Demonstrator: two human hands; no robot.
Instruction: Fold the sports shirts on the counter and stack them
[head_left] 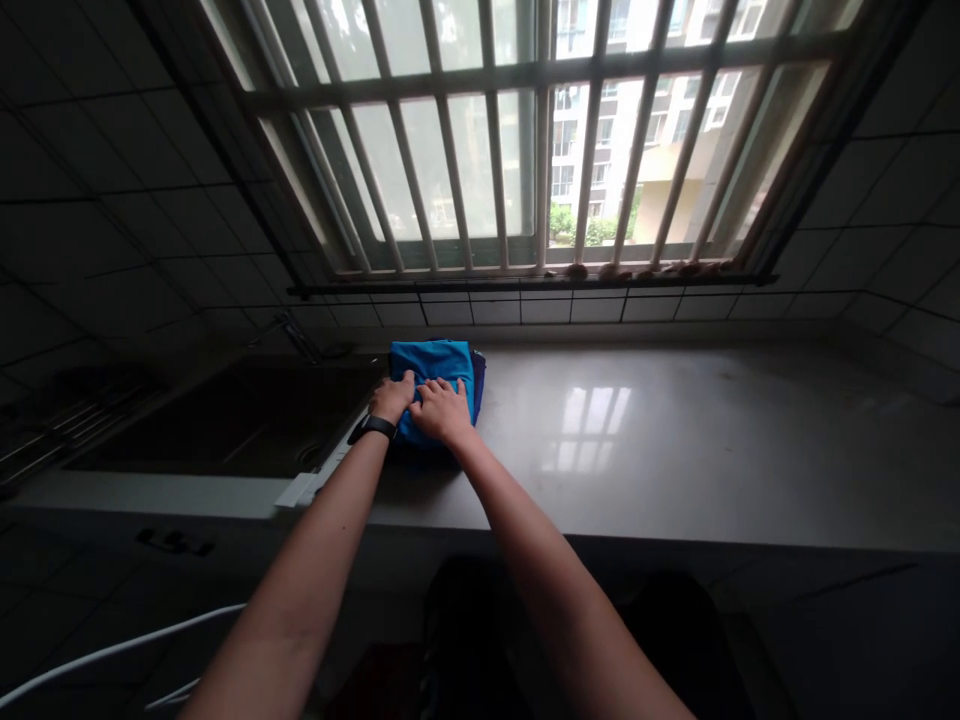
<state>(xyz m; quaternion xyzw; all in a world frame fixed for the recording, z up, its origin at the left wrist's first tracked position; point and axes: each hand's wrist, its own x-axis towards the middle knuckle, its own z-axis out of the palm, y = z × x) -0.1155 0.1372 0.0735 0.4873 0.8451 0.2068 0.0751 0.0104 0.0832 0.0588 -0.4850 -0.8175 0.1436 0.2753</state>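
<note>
A bright blue folded fabric item [431, 354], perhaps a garment, lies on top of a darker purple-blue folded cloth [478, 385] on the countertop beside the sink. My left hand [391, 397], with a black band on its wrist, lies on the left side of the blue fabric, its fingers partly hidden. Flat on the middle of the fabric, my right hand [441, 408] has its fingers spread. Neither hand visibly grips anything.
The pale countertop [675, 440] stretches to the right. At the left is a dark sink [225, 415] with a faucet [296, 335] behind it. A white strip-like object [298, 490] sits by the front edge. A barred window [517, 150] is ahead; a white hose [120, 650] hangs lower left.
</note>
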